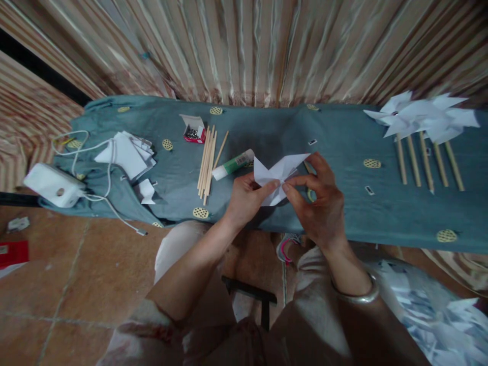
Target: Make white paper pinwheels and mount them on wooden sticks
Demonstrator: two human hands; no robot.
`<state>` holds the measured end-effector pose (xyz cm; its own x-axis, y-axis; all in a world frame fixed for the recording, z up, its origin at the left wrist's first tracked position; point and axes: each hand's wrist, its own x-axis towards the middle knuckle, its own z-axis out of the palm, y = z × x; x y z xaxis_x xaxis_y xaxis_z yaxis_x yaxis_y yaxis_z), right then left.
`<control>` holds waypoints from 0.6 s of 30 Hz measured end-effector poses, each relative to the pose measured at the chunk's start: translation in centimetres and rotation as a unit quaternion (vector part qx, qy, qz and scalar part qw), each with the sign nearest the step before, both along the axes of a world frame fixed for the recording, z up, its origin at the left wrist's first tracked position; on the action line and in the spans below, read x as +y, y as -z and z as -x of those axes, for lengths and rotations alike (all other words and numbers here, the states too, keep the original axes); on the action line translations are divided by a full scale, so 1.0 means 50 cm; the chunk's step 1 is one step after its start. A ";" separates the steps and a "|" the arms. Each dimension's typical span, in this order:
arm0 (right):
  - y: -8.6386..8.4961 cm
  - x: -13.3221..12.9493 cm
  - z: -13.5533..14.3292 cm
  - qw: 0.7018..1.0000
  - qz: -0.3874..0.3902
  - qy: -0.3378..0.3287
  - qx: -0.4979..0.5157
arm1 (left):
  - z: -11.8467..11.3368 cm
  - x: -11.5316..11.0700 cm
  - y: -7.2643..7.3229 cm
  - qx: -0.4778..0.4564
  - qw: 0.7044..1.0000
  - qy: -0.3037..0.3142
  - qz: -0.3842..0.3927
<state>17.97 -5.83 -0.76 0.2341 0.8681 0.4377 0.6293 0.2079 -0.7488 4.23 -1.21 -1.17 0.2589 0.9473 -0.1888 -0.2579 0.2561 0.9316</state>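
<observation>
A folded white paper pinwheel (280, 170) is held between both hands above the cloth-covered table. My left hand (249, 198) grips its left side, with the thumb pressed near the middle. The fingers of my right hand (320, 195) pinch it at the centre and right side. A glue stick (233, 164) with a green label lies just left of the paper. Farther left are several wooden sticks (206, 165) and an open red box of metal pins (193, 131). Something round and yellowish, partly hidden, lies behind my right hand.
Finished white pinwheels (423, 114) on sticks lie at the right of the table (343, 218). White paper pieces (127, 155), a white power bank (55, 185) and its cable are at the left. A transparent bag (430, 310) stands at lower right.
</observation>
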 end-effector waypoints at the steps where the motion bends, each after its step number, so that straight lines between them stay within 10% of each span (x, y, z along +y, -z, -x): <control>1: 0.001 0.000 0.000 1.000 -0.001 -0.001 -0.004 | 0.000 0.000 0.000 0.000 1.000 0.000 -0.005; 18: 0.002 0.002 0.002 1.000 -0.004 0.012 -0.018 | -0.001 0.002 0.015 0.027 0.998 0.006 -0.064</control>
